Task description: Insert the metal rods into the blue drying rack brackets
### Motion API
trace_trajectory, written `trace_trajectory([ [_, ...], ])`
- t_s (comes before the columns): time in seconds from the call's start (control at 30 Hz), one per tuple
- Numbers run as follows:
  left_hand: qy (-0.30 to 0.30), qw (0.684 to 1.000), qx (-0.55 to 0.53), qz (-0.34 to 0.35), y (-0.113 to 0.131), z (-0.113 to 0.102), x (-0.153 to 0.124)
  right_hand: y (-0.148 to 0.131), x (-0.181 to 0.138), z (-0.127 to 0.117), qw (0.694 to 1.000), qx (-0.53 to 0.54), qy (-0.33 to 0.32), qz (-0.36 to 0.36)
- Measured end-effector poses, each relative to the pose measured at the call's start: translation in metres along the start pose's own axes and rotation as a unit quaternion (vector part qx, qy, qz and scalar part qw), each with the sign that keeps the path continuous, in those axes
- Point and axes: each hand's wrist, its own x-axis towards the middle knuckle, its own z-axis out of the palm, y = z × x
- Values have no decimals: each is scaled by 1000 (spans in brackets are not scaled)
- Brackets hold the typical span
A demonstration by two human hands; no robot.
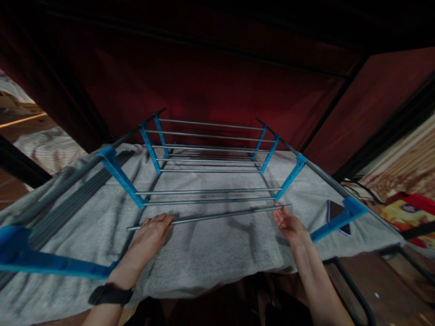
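A thin grey metal rod [217,216] lies crosswise between my hands, its left end lower than its right. My left hand [153,232] is closed over the rod near its left end, palm down. Near the right end my right hand [286,221] grips the rod from below, palm turned up and fingers partly curled. Beyond them stands a rack frame with blue plastic brackets [124,177] joined by several grey crossbars [210,191]. A near blue bracket [64,266] is beside my left wrist; another blue bracket [335,222] is right of my right hand.
Grey cloth [210,253] covers the surface under the rack. Several loose grey tubes [84,194] lie along the left. A dark flat object [335,213] rests at the right, near a red and yellow package [413,217]. A dark red panel [204,86] rises behind.
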Motion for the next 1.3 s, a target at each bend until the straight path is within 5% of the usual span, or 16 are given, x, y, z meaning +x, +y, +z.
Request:
trace_trajectory([
  [1.3,-8,999,35,-17,12,1,-11,-15,19,-18,993,-83,76,37],
])
